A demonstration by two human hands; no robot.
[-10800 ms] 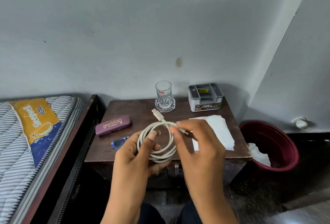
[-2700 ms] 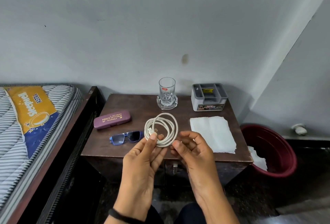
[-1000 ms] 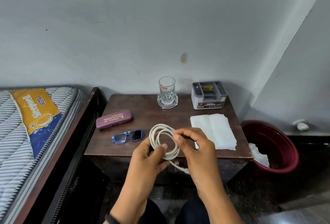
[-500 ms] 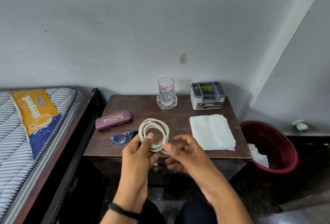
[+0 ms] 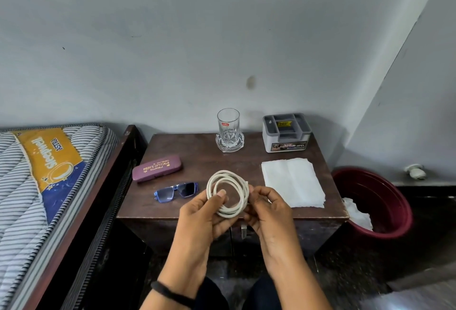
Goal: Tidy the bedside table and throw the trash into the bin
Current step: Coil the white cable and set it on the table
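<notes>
Holding the coiled white cable (image 5: 228,193) up over the front edge of the bedside table (image 5: 197,151), my left hand (image 5: 204,215) pinching the loops with the thumb on top, my right hand (image 5: 269,211) curled around the coil's other side. Sunglasses (image 5: 176,191) and a purple glasses case (image 5: 157,168) sit left of it, a tissue (image 5: 292,182) right, the red bin (image 5: 377,201) beside the table.
</notes>
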